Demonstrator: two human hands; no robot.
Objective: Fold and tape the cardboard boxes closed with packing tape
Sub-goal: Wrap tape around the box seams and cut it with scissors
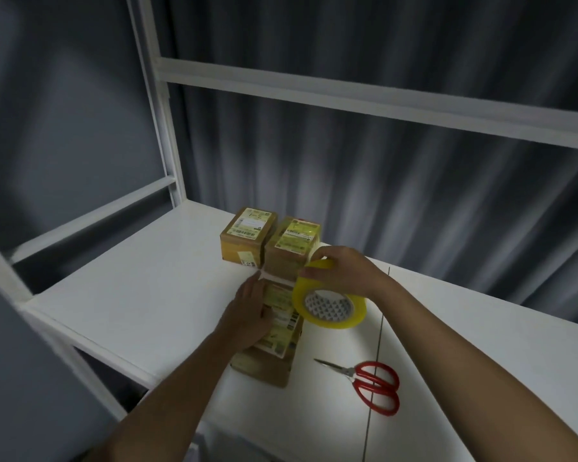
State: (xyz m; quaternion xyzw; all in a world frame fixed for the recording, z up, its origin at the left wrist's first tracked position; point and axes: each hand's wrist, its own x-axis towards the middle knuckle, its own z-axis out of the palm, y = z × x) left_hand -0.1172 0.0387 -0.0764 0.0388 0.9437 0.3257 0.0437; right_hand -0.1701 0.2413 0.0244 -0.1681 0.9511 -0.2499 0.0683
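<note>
**boxguy:** so what's the right hand point(342, 266) doing there? Its grip is wrapped over the top of the yellow tape roll point(329, 303), fingers curled round the rim, roll held up on edge just above the near box's right side. You can see the patterned white core facing the camera.

**tapefan:** yep, and the left hand point(251, 311) is flat, fingers straight, pressing down on top of the near cardboard box point(274, 348). No grip on anything, just a palm on the label. There's a pale strip of tape point(276, 276) running from the roll across the box's far edge to the left fingertips, as far as I can tell, it's kinda blurry.

**boxguy:** where's that box sit?

**tapefan:** middle of the white counter point(141, 295), running toward the near edge. Two more boxes past it toward the back edge: left back box point(247, 236) and right back box point(292, 246), touching side by side, both with yellowish labels on top. The right one is just behind the tape roll.

**boxguy:** and the red-handled scissors point(371, 383)?

**tapefan:** lying flat on the counter to the right of the near box, close to the near edge, blades pointing left, apart from both hands. White shelf frame point(167, 128) rises from the back left corner, grey curtain point(381, 178) behind.
</note>
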